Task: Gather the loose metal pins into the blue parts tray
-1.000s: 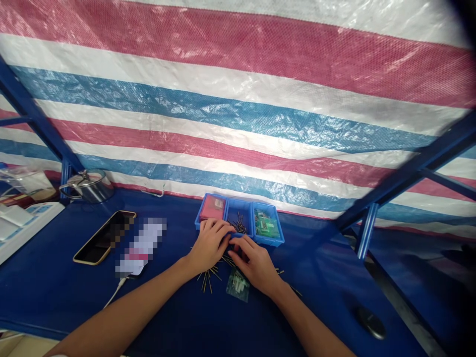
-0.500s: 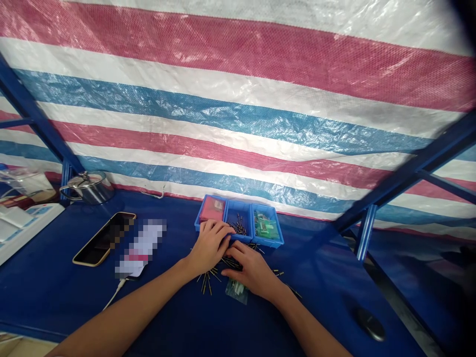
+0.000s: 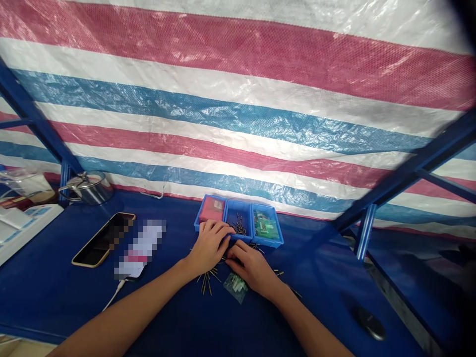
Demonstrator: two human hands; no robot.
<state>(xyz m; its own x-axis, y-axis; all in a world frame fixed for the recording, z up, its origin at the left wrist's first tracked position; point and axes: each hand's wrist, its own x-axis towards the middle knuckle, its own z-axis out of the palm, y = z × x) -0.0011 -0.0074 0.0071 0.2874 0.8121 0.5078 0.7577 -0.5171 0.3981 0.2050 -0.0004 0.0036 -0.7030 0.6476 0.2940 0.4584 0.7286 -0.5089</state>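
Resting palm-down on the dark blue cloth-covered table (image 3: 55, 292), the left hand (image 3: 208, 246) and the right hand (image 3: 253, 267) meet fingertip to fingertip over a loose scatter of thin dark metal pins (image 3: 206, 282) — too many and too fine to count. Both hands have their fingers curled down onto the pins, yet whether either one pinches a pin between its fingertips cannot be told. Just beyond the knuckles stand three small blue plastic bins in a touching row: the left bin (image 3: 198, 220) holds one red block, the middle bin (image 3: 240, 202) more pins, the right bin (image 3: 268, 242) green boards. One small clear plastic bag (image 3: 236, 287) lies against the right hand's near side. Farther left lie one gold-edged phone (image 3: 103, 240) and one lidded steel pot (image 3: 88, 187) — both well apart from the hands.
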